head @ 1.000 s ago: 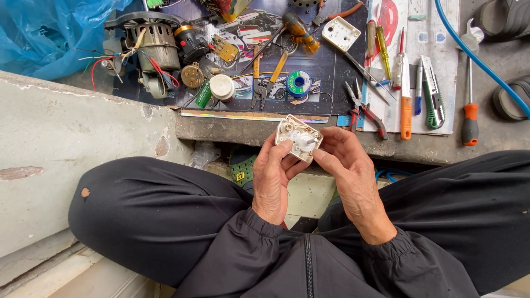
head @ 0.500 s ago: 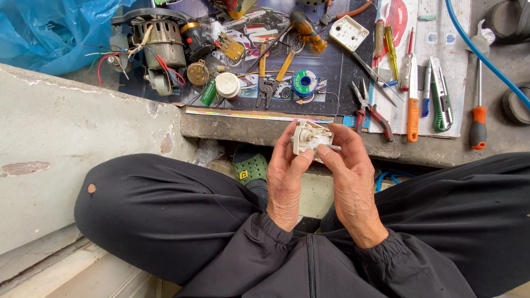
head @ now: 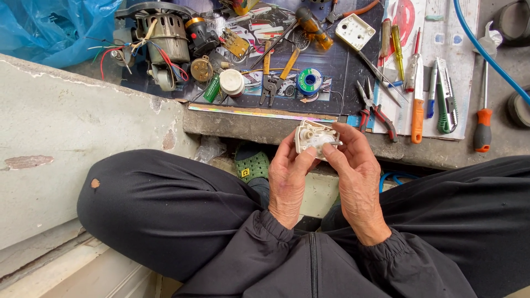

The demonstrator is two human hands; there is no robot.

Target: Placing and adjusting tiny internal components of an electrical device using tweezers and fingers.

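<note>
Above the red-handled pliers point(head: 375, 113), the left hand point(head: 288, 179) is holding a small white switch body point(head: 313, 138) while the right hand point(head: 356, 176) is pinching a part on it, seemingly fitting it, needing fine alignment.

Informal repair spot, prob. a street-side or home electrical workshop at ground level. Person sits w/ knees up beside a cracked concrete ledge point(head: 83, 127) at 9 o'clock. Tools spread on a printed mat point(head: 331, 66) at 12 o'clock: small electric motor point(head: 163, 33) w/ loose coloured wires at 11 o'clock, solder spool point(head: 308, 81), pliers point(head: 375, 110), screwdrivers point(head: 418, 83) and a utility knife point(head: 446, 96) at 1 o'clock. Blue hose point(head: 486, 49) at 2 o'clock, blue plastic sheet point(head: 49, 25) at 10 o'clock. No bench; rough cement floor throughout.
</note>
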